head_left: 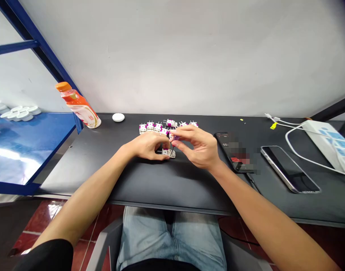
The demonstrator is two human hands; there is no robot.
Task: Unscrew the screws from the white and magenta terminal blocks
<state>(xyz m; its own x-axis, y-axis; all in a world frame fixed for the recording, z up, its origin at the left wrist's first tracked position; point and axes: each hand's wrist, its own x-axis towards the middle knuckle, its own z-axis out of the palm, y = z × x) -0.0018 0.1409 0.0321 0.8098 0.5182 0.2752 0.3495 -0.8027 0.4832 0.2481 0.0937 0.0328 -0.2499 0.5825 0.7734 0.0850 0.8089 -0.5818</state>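
Note:
Both my hands meet over the middle of a black table (167, 180). My left hand (148, 146) rests on the table with its fingers curled onto a small white part (168, 153) lying flat. My right hand (196, 145) pinches a small purple and white part (175, 137) between thumb and fingertips, just above the white part. Behind the hands lies a row of several small white and magenta parts (158, 127) with metal pins.
An orange drink bottle (78, 105) leans at the back left beside a blue shelf frame (28, 150). A white round lid (118, 117) lies near it. Two phones (289, 169) lie at the right, with a white power strip (330, 145) and cables beyond.

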